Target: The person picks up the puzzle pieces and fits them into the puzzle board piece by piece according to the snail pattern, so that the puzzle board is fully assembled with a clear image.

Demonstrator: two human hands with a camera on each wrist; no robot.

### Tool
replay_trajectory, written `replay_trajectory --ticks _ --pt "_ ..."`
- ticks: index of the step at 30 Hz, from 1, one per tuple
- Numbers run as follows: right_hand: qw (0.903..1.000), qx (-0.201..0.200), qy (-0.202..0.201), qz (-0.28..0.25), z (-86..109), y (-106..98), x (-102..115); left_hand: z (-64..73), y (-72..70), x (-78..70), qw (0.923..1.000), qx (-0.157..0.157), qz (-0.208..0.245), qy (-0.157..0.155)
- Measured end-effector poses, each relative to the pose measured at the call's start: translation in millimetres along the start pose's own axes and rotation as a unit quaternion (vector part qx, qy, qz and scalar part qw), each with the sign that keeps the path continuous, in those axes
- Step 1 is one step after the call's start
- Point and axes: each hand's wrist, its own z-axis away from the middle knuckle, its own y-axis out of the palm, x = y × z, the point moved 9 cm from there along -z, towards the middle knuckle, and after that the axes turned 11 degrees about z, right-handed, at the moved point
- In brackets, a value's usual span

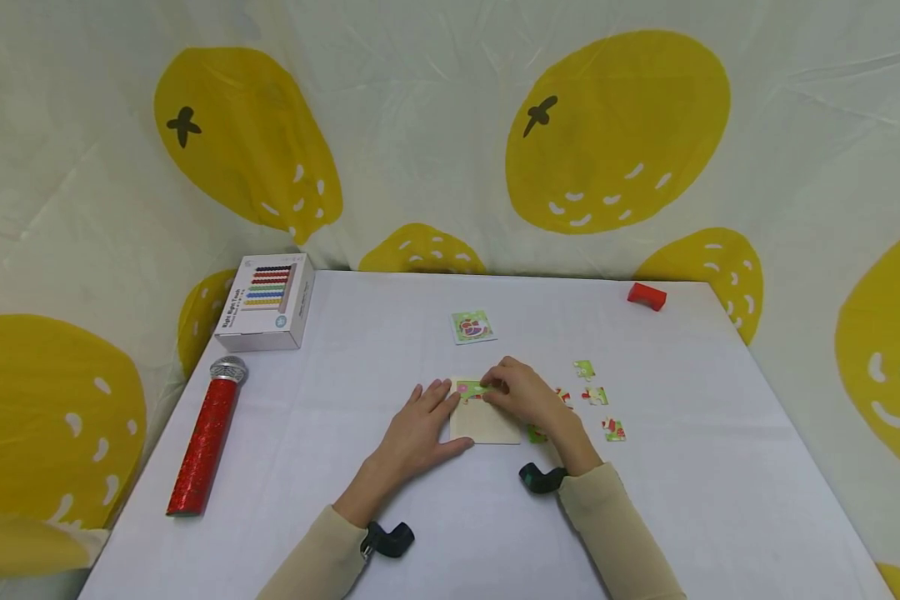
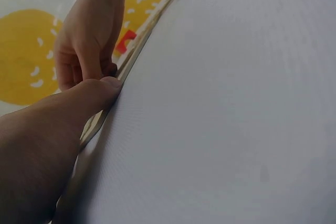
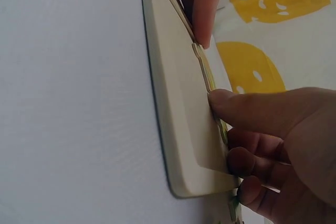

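A pale wooden puzzle board point(image 1: 487, 427) lies on the white table, with green and pink puzzle pieces point(image 1: 467, 388) along its far edge. My left hand point(image 1: 412, 435) rests on the board's left side, fingers extended and thumb at the near left corner. Over the far right part of the board, my right hand point(image 1: 527, 396) pinches a puzzle piece point(image 3: 224, 134) between thumb and curled fingers, mostly hidden by them. In the right wrist view, the thumb is right at the piece's edge, close over the board's recess.
Several loose puzzle pieces point(image 1: 596, 396) lie right of the board, some partly behind the right hand. Beyond it is a fruit picture card point(image 1: 473, 327). A red block point(image 1: 647, 297) sits at the back right; a white box point(image 1: 266, 302) and red glittery microphone point(image 1: 204, 446) are at left.
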Motion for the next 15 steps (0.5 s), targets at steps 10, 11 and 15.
replay_trajectory --ticks 10,11,15 --pt "0.9999 -0.01 0.007 -0.005 -1.1 -0.7 -1.8 -0.6 -2.4 -2.0 0.9999 -0.003 0.009 0.005" --pt "0.9999 -0.01 0.008 -0.005 -1.3 -0.9 -1.9 -0.7 -2.4 -1.9 0.9999 -0.003 0.009 0.005" --pt "0.9999 -0.005 0.014 -0.005 -2.6 -1.7 -3.2 -1.1 -2.3 -1.8 0.9999 -0.005 0.011 0.004"
